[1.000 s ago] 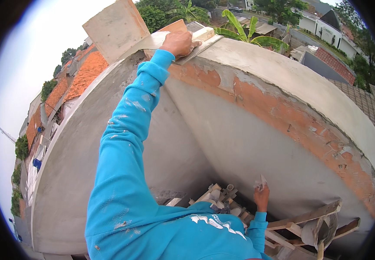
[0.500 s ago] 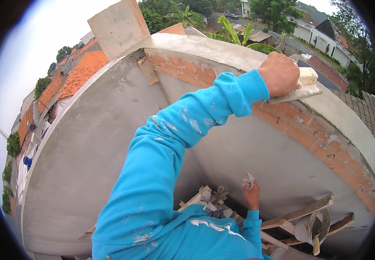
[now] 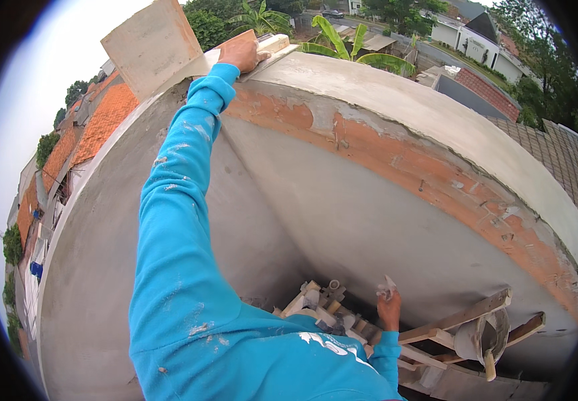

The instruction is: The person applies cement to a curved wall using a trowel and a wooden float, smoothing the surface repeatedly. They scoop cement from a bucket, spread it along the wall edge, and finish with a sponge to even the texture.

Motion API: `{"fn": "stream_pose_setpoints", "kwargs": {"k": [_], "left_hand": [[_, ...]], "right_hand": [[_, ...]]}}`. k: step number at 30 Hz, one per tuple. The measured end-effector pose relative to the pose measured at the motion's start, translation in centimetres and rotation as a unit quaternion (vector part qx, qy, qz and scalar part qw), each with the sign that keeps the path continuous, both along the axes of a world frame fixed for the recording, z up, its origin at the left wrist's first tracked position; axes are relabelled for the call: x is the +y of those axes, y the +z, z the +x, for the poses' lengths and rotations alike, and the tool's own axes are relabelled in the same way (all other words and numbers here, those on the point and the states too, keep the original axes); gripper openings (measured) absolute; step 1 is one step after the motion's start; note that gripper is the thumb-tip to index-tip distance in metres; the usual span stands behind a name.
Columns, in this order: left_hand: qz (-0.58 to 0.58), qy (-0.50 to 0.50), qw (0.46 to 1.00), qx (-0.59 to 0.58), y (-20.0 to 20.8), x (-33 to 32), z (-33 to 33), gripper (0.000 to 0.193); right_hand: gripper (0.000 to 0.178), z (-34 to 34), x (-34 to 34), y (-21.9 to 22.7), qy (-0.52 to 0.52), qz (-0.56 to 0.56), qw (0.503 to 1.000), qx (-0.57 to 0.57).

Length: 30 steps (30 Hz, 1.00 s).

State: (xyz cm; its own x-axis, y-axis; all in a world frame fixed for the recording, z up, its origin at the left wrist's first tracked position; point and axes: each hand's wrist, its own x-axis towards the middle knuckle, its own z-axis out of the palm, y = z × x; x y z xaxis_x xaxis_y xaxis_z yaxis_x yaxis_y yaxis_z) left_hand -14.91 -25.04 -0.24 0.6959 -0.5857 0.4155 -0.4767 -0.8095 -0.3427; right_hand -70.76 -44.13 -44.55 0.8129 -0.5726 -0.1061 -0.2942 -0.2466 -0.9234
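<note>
My left hand [image 3: 241, 53] is closed on the handle of a plastering float [image 3: 277, 45], at the far end of my outstretched blue sleeve. The float's flat blade lies on the pale top of the curved wall [image 3: 396, 93], close beside an upright square slab [image 3: 152, 50]. Under that top runs a strip of bare orange brick [image 3: 396, 154] with rough edges. Low on the right, my right hand [image 3: 389, 311] is raised; its fingers look bent, and a grey-white mass covers or sits in them. What it is, I cannot make out.
Wooden beams [image 3: 449, 321] cross below on the right, with a grey bucket [image 3: 469, 341] and a wooden-handled tool [image 3: 489, 366] at them. Several timber pieces [image 3: 302, 297] lie in the corner below. Past the wall's outer edge are tiled roofs [image 3: 105, 120] and banana plants [image 3: 332, 40].
My left hand has slid the float leftward along the wall top, from the right side to near the square slab. My right hand has stayed nearly still.
</note>
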Motion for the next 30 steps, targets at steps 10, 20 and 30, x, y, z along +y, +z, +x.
{"fn": "stream_pose_setpoints", "kwargs": {"k": [10, 20, 30], "left_hand": [[-0.022, -0.165, 0.986, -0.031, -0.1, -1.2, -12.2, 0.054], [0.025, 0.006, 0.999, 0.026, 0.0, -2.0, -4.1, 0.056], [-0.010, -0.066, 0.998, 0.001, 0.5, 2.5, -3.0, 0.056]], "right_hand": [[0.055, 0.1, -1.2, -3.3, -0.037, 0.055, 0.998, -0.006], [0.052, 2.5, -1.6, -0.8, -0.028, 0.037, 0.999, -0.014], [0.050, 3.1, 1.7, -2.6, 0.061, 0.035, 0.998, -0.004]]}}
